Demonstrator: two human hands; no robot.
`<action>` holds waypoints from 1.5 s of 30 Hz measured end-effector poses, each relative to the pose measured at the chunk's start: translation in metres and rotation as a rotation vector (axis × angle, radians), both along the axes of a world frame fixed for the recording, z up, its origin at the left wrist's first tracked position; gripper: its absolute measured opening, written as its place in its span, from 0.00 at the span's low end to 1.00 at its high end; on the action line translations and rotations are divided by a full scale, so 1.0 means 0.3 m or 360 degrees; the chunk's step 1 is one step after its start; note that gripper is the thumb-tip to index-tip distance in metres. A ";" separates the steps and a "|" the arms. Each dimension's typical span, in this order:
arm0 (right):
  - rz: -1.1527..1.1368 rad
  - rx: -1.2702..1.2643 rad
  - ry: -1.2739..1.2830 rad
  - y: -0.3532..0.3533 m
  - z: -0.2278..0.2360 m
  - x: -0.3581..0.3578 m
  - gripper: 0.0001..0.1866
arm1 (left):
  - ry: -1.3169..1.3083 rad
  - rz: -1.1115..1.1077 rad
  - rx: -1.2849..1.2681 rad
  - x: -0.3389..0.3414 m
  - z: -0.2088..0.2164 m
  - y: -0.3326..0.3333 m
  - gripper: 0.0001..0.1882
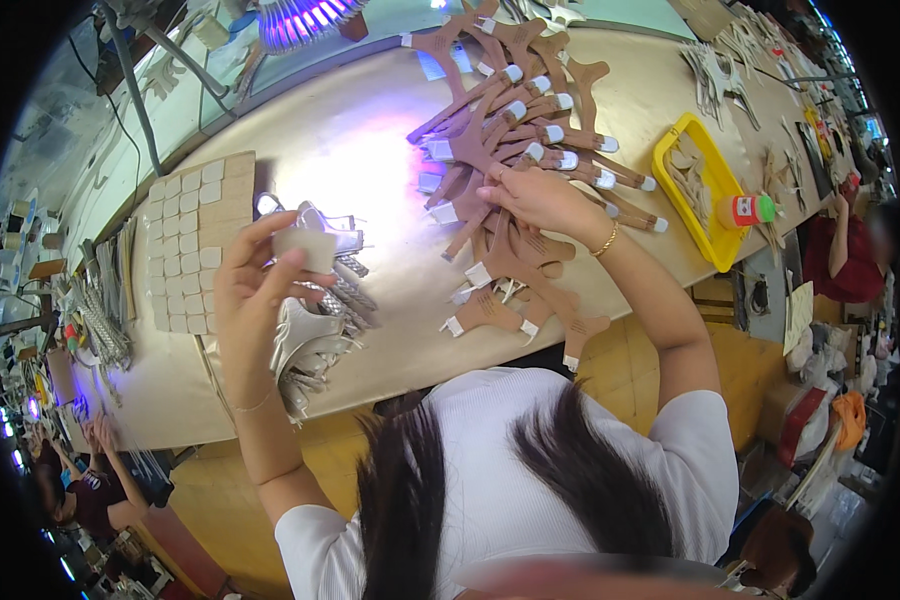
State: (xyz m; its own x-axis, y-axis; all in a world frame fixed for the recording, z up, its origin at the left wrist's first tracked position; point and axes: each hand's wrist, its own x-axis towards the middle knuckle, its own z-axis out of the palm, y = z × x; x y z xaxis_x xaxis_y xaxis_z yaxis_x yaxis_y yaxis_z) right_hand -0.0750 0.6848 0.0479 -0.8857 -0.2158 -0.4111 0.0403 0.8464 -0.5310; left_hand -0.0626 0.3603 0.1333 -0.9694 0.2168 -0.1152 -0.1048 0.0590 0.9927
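Observation:
Raised over the left part of the table, my left hand (248,290) pinches a small pale square piece (312,249) between thumb and fingers. Beside and below it lies a bundle of silver braided straps (345,292) with smooth silver parts. My right hand (545,202) is closed at the pile of brown Y-shaped strap pieces (530,258), its fingertips on one brown piece (478,150). Many of the brown straps end in white or silvery tips. Exactly how the fingers grip that piece is partly hidden.
A brown board (232,185) with rows of pale squares lies at the left. To the right are a yellow tray (678,135) of beige pieces and a red bottle (738,211) with a green cap. A purple-lit lamp (305,22) hangs at the back. Other people work at both sides.

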 end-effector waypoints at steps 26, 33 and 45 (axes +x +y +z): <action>-0.0935 -0.1680 0.0937 0.056 0.548 0.539 0.19 | -0.0062 -0.0471 -0.0033 -0.070 0.069 0.211 0.18; -0.0460 -0.1728 0.1270 0.049 0.665 0.415 0.39 | 0.0056 -0.0470 0.0019 -0.135 0.109 0.171 0.17; -0.0003 -0.1455 -0.0402 -0.125 0.318 -0.164 0.13 | -0.0062 -0.0485 0.0228 -0.391 0.029 0.134 0.20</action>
